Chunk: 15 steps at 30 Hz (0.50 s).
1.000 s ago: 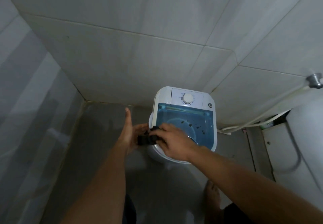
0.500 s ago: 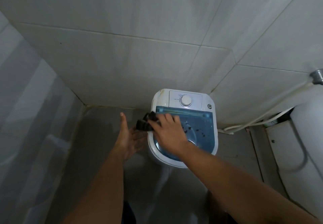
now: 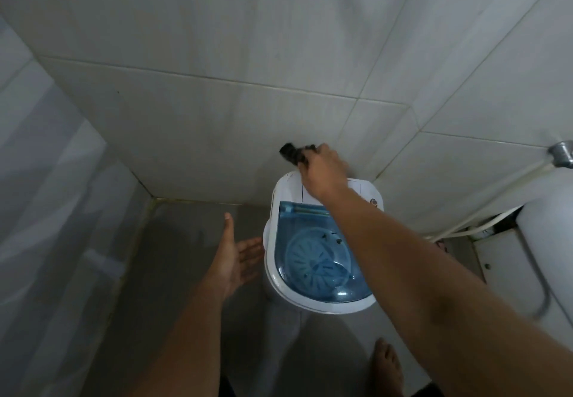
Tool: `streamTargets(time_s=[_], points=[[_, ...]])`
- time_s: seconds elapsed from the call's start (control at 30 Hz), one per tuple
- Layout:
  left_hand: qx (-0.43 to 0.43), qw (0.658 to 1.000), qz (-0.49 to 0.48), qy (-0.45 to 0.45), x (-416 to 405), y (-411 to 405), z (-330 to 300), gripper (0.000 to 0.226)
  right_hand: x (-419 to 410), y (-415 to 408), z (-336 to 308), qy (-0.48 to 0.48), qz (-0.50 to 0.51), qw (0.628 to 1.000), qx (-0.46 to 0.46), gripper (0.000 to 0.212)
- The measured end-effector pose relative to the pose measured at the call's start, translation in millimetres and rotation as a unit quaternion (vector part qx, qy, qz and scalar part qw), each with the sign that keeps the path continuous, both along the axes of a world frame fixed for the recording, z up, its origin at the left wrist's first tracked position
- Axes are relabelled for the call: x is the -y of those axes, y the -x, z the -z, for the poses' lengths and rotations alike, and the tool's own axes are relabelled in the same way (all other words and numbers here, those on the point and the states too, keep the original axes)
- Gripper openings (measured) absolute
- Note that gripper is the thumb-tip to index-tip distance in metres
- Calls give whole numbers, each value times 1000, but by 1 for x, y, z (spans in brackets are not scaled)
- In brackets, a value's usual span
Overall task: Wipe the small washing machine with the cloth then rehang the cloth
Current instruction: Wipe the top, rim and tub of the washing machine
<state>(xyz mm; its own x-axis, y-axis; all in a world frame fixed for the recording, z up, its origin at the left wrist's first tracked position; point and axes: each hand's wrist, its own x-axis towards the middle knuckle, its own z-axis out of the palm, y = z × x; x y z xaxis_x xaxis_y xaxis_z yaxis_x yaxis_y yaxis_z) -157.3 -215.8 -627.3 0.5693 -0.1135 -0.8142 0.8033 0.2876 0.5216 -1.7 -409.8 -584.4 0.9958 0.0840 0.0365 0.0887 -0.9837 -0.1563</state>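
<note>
1. Head view looks down on the small washing machine, which stands on the floor against the tiled wall, its blue see-through lid shut.
2. Right hand reaches over the white control panel at the back of the machine, fingers clenched around the dark cloth; the bunched cloth sticks out to the left of the fist, at the back edge of the machine near the wall.
3. Left hand is released and empty, palm open, just beside the machine's left side; whether it touches the casing is unclear.
4. Judged from this, wiping of the back top is in hand, and the lid and sides may still need passes.
5. Risks:
   - the hand covers the panel, so a firm swipe could turn or press a control there;
   - the cloth is wadded, so little of it meets the surface and streaks may be left;
   - a loose grip near the wall could drop the cloth behind the machine;
   - a bare foot on the floor could slip if it is wet.
</note>
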Motion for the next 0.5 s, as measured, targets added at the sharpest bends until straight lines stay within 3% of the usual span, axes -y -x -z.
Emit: streamTargets(time_s=[0.07,0.13,0.2,0.27,0.37,0.43,0.5], points=[[-2,1000,2,2,-2,0,1,125,-14,11,16,53,-28,998,16,37],[-10,1000,-8,5,-4,0,2,127,-24,35,31,73,-121,989,51,39],[-15,999,-35,8,-6,-1,6,126,-25,54,38,53,-280,958,32,38],[-19,998,-57,5,-5,-3,8,123,-23,51,29,6,-339,941,-6,38],[-18,998,-57,3,-1,-1,8,122,-19,15,12,-69,-216,972,53,40],[-9,999,-42,8,0,1,5,121,-14,-1,9,-54,-95,992,67,38],[-1,999,-42,2,-1,1,2,120,-18,4,17,5,-74,997,38,37]])
